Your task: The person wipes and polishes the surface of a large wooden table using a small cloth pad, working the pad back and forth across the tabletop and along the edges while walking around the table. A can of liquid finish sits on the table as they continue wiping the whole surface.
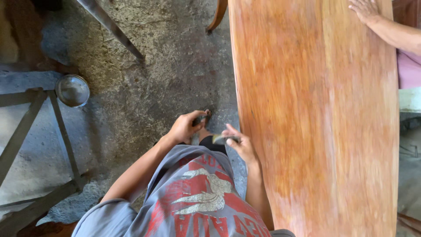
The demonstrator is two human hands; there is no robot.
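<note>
My right hand [240,145] pinches a small dark-and-yellowish piece [219,139], perhaps folded sandpaper, right at the left edge of a long orange-brown wooden board [315,118]. My left hand [185,128] is a little to its left, over the concrete floor. Its fingers are curled on a small dark thing [203,117] that I cannot identify. My grey shirt with a red print fills the bottom of the view. Motion blurs the board's surface.
Another person's hand [366,9] rests on the board's far right corner, with a pink garment [408,68] beside it. A round metal bowl [72,90] sits on the rough concrete floor at the left, next to a dark metal frame [61,131]. A metal bar [112,28] slants across the top.
</note>
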